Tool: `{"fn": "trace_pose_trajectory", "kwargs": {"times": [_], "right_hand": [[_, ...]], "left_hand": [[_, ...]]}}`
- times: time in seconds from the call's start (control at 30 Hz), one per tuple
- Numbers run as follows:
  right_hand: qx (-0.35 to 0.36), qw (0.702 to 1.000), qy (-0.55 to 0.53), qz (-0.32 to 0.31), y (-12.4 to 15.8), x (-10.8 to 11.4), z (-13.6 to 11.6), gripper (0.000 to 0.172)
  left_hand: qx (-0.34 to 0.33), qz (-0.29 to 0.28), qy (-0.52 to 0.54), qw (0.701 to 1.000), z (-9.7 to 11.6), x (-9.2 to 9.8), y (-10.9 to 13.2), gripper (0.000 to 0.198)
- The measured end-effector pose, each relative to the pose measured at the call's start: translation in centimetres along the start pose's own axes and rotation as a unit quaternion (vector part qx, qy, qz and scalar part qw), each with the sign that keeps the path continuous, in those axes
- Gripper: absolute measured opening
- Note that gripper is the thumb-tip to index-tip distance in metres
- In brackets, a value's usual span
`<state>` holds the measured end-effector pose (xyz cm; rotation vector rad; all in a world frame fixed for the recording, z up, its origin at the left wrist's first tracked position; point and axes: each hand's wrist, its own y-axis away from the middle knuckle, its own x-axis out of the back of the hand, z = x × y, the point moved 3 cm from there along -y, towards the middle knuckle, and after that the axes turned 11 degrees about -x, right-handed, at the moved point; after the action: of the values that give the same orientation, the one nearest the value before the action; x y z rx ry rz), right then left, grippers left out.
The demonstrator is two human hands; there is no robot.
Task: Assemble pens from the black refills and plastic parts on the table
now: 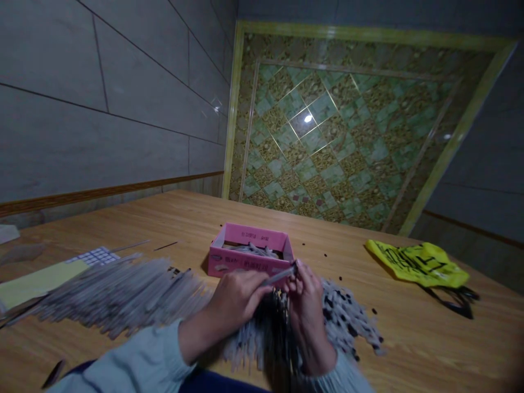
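Note:
A thin, clear plastic tube (279, 275) with a dark end slants up between my two hands, in front of the pink box (249, 234). My left hand (237, 297) pinches its lower part between thumb and fingers. At the dark upper end, the fingers of my right hand (305, 297) are closed on the tube; whether a separate small piece is in them I cannot make out. Several similar tubes (262, 250) lie inside the box. Below my hands is a bunch of thin black and clear sticks (274, 327), partly hidden by my right wrist.
Long clear tubes (135, 295) are heaped on the left of the wooden table (429, 338). Short clear pieces with black bits (347, 311) spread on the right. A yellow bag (417, 262) lies farther right, a yellow-green sheet (41, 281) far left. A tiled wall (143, 71) borders the table.

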<state>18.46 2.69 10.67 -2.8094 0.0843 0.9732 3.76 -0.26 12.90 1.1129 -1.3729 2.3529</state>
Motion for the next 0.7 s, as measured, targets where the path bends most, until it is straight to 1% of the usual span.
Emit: {"fn": "trace_pose_trajectory", "kwargs": {"times": [0.03,0.1,0.23,0.4,0.57,0.7], "right_hand": [[-0.004,1.0,0.009,0.002,0.9,0.4,0.4,0.019],[-0.018,0.999,0.038,0.022,2.1,1.3,1.5,0.017],[-0.036,0.995,0.088,0.042,2.2,2.9,3.6,0.02],[-0.062,0.993,0.087,0.044,1.8,4.2,6.2,0.024],[-0.081,0.988,0.092,0.096,2.2,5.1,8.5,0.029],[-0.107,0.982,0.084,0.128,2.6,5.2,9.8,0.034]], "left_hand": [[-0.001,-0.005,0.0,1.0,0.3,-0.6,1.1,0.025],[0.009,-0.011,0.001,1.0,0.3,-1.9,2.9,0.022],[0.035,0.014,-0.008,0.999,-0.9,-3.7,4.6,0.021],[0.072,0.015,-0.009,0.997,-2.3,-4.5,5.4,0.022],[0.092,0.02,-0.01,0.995,-3.2,-4.9,6.4,0.023],[0.119,0.001,-0.005,0.993,-3.4,-5.5,7.4,0.024]]}}
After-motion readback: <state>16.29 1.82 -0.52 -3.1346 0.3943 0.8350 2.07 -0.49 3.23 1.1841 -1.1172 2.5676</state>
